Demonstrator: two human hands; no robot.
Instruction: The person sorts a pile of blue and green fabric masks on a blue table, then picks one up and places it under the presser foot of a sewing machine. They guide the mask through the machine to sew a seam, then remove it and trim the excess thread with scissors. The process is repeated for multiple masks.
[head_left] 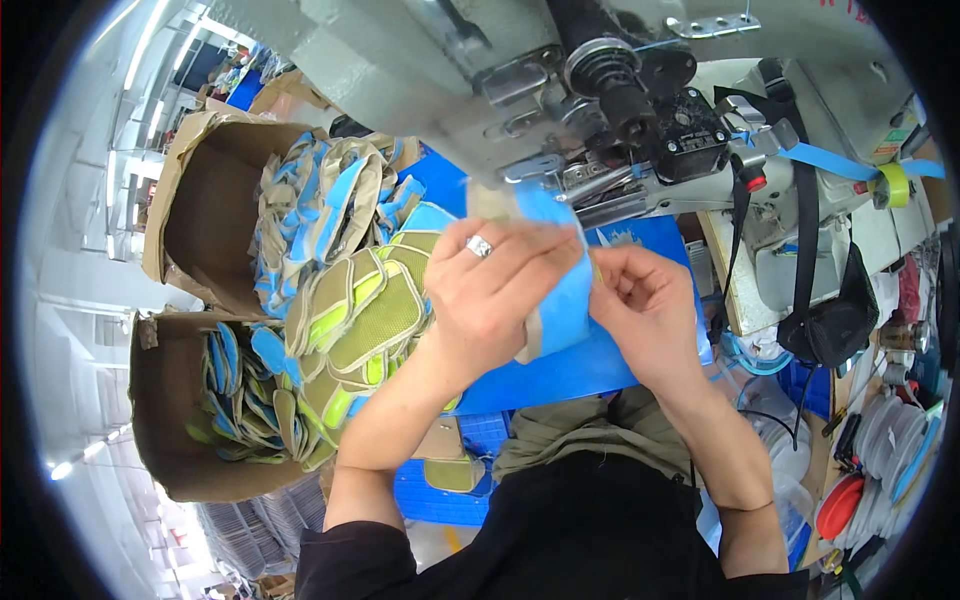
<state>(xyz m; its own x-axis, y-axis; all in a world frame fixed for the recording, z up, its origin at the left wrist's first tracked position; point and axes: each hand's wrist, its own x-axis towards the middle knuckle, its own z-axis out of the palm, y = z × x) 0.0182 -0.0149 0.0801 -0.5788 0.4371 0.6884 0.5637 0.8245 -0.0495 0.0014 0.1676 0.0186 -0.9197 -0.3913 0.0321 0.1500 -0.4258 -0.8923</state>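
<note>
Just below the sewing machine head [630,110], my left hand [490,290] grips a blue and beige fabric piece [560,310], with a silver ring on one finger. My right hand [645,310] has its fingers curled, with thumb and index fingertip pinched at the piece's right edge. The top of the piece is blurred under the machine. A pile of green mesh pieces [370,330] lies just left of my left hand, on the blue work surface [560,385].
Two cardboard boxes [210,210] at left hold or border piles of blue, beige and green pieces [315,220]. Blue tape [820,160] runs to the machine at right. A black bag [830,330] hangs there, above stacked reels [895,445].
</note>
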